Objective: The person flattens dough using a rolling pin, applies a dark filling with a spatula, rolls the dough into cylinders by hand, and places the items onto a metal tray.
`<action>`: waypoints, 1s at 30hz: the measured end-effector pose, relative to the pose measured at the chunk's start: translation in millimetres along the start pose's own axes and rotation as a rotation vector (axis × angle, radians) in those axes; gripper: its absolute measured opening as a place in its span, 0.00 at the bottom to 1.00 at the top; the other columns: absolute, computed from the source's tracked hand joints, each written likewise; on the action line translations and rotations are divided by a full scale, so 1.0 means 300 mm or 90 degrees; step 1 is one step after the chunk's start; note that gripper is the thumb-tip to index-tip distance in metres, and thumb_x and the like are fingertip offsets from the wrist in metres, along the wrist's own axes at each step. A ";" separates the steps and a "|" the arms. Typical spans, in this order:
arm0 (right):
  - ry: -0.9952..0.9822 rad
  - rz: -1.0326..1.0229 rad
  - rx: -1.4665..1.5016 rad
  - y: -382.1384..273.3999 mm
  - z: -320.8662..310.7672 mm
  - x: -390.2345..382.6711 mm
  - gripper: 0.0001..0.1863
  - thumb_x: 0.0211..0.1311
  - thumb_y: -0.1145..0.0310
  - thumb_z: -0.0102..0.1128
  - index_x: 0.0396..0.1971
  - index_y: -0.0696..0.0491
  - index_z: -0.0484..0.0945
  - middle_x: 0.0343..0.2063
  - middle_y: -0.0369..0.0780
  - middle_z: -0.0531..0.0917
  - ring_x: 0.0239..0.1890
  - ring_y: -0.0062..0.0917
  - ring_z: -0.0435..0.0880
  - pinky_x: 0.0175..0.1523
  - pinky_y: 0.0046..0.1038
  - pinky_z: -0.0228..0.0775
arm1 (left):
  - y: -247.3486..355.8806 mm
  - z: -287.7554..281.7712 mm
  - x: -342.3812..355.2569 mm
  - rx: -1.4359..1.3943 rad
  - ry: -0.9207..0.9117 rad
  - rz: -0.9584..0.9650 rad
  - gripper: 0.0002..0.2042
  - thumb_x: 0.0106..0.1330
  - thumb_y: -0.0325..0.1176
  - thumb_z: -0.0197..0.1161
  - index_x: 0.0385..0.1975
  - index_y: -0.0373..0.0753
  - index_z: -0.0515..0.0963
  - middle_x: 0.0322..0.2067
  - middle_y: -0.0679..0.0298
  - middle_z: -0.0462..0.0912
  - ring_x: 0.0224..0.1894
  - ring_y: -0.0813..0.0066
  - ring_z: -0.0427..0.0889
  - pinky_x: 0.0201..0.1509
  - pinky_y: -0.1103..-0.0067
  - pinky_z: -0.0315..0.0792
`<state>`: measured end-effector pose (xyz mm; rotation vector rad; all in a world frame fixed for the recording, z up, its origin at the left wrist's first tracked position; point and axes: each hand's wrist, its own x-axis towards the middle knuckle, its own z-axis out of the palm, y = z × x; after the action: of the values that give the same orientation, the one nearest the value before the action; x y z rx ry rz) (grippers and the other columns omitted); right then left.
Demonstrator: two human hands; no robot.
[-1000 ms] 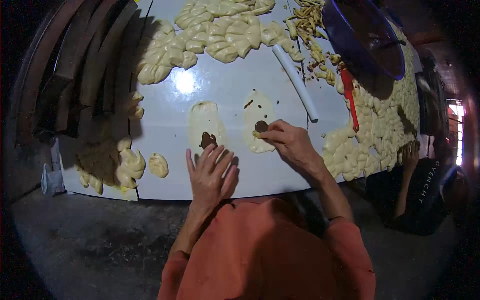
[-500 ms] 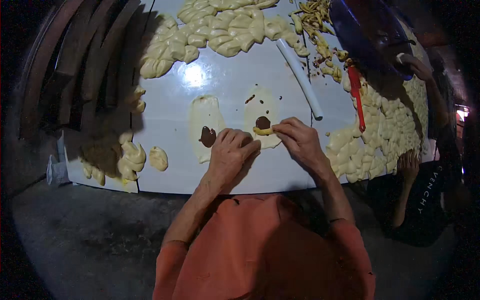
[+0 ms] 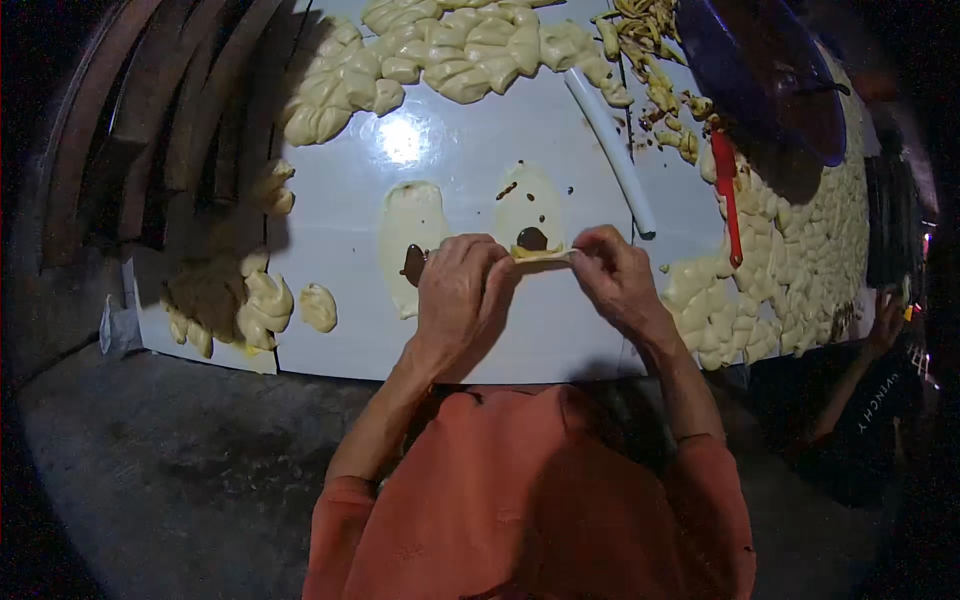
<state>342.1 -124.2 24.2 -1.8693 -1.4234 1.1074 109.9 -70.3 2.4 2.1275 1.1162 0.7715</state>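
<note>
On the white tabletop in front of me lies a flattened oval of pale dough (image 3: 525,195) with a dark brown dollop of filling (image 3: 533,238) and a few brown drips. A yellowish strip, like sliced banana (image 3: 524,251), rests along its near end. My left hand (image 3: 462,290) and my right hand (image 3: 618,280) pinch the near edge of this dough at either side, raised against the strip. Partly behind my left hand is a second flattened dough oval (image 3: 412,205), with its own brown dollop (image 3: 413,264).
A white rod (image 3: 612,155) lies right of the ovals. Beyond it are yellowish strips (image 3: 655,75), a purple basin (image 3: 755,80) and a red long-handled tool (image 3: 728,195). Dough lumps (image 3: 480,50) line the back; many pieces (image 3: 790,260) cover the right, near another person's hand (image 3: 885,322).
My right hand has let go of the yellowish strip, now lying on the dough, and grips the dough's edge. The near edge is lifted. The other person's hand has left the basin's rim.
</note>
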 end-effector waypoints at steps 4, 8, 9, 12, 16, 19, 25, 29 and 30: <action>0.041 -0.214 -0.126 0.025 0.021 0.077 0.07 0.68 0.71 0.59 0.43 0.55 0.81 0.38 0.43 0.84 0.37 0.39 0.86 0.42 0.36 0.79 | 0.002 -0.011 0.056 0.112 -0.059 -0.073 0.05 0.68 0.29 0.62 0.38 0.37 0.81 0.42 0.53 0.82 0.48 0.51 0.79 0.53 0.59 0.70; -0.003 -0.262 -0.204 0.028 -0.009 0.081 0.10 0.67 0.71 0.58 0.46 0.54 0.82 0.44 0.42 0.83 0.41 0.40 0.86 0.44 0.37 0.80 | -0.024 -0.034 0.049 0.137 -0.062 -0.036 0.09 0.65 0.29 0.65 0.44 0.39 0.83 0.46 0.56 0.82 0.50 0.54 0.79 0.52 0.61 0.71; -0.005 -0.261 -0.202 0.021 -0.009 0.076 0.10 0.67 0.71 0.58 0.46 0.54 0.82 0.44 0.42 0.83 0.41 0.40 0.86 0.44 0.37 0.80 | -0.033 -0.042 0.045 0.122 -0.050 0.008 0.11 0.64 0.29 0.66 0.46 0.40 0.83 0.47 0.57 0.82 0.50 0.54 0.79 0.52 0.61 0.71; -0.029 -0.264 -0.175 -0.020 -0.028 0.051 0.16 0.64 0.65 0.65 0.51 0.51 0.81 0.46 0.43 0.81 0.42 0.37 0.86 0.45 0.35 0.81 | -0.002 -0.053 0.053 0.119 -0.079 0.038 0.15 0.61 0.31 0.70 0.49 0.46 0.83 0.48 0.61 0.81 0.51 0.60 0.79 0.50 0.64 0.70; -0.030 -0.378 -0.321 0.027 -0.012 0.072 0.13 0.65 0.61 0.66 0.45 0.51 0.82 0.42 0.40 0.80 0.39 0.35 0.85 0.41 0.35 0.79 | -0.052 -0.029 0.069 0.113 -0.133 0.096 0.12 0.61 0.36 0.71 0.44 0.47 0.84 0.49 0.64 0.80 0.53 0.64 0.77 0.50 0.66 0.69; -0.034 -0.395 -0.270 0.036 -0.002 0.106 0.10 0.66 0.62 0.65 0.38 0.53 0.81 0.37 0.39 0.79 0.35 0.34 0.84 0.39 0.36 0.78 | -0.029 -0.032 0.086 0.101 -0.124 0.099 0.08 0.61 0.38 0.71 0.38 0.45 0.86 0.48 0.64 0.80 0.53 0.64 0.77 0.50 0.66 0.69; 0.026 -0.299 -0.345 0.029 0.016 0.142 0.09 0.69 0.65 0.60 0.35 0.56 0.79 0.32 0.41 0.79 0.29 0.41 0.83 0.32 0.40 0.76 | -0.042 -0.014 0.111 0.085 -0.045 -0.014 0.06 0.64 0.33 0.69 0.37 0.39 0.85 0.44 0.57 0.83 0.49 0.55 0.80 0.51 0.62 0.72; 0.143 -0.160 -0.343 0.002 0.047 0.144 0.09 0.69 0.65 0.61 0.42 0.54 0.77 0.37 0.42 0.82 0.33 0.39 0.85 0.36 0.39 0.78 | -0.035 -0.036 0.097 0.092 -0.039 -0.024 0.09 0.63 0.31 0.69 0.41 0.38 0.83 0.41 0.57 0.83 0.45 0.53 0.80 0.50 0.62 0.72; 0.129 -0.236 -0.295 0.016 0.039 0.137 0.10 0.68 0.65 0.62 0.43 0.53 0.78 0.39 0.42 0.82 0.34 0.38 0.86 0.37 0.39 0.79 | -0.052 -0.034 0.084 0.083 -0.038 0.019 0.12 0.61 0.31 0.70 0.44 0.40 0.83 0.40 0.58 0.83 0.44 0.56 0.81 0.48 0.63 0.71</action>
<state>339.0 -87.1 2.5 -1.8359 -1.9179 0.4207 106.6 -39.2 2.9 2.2648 1.1327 0.6598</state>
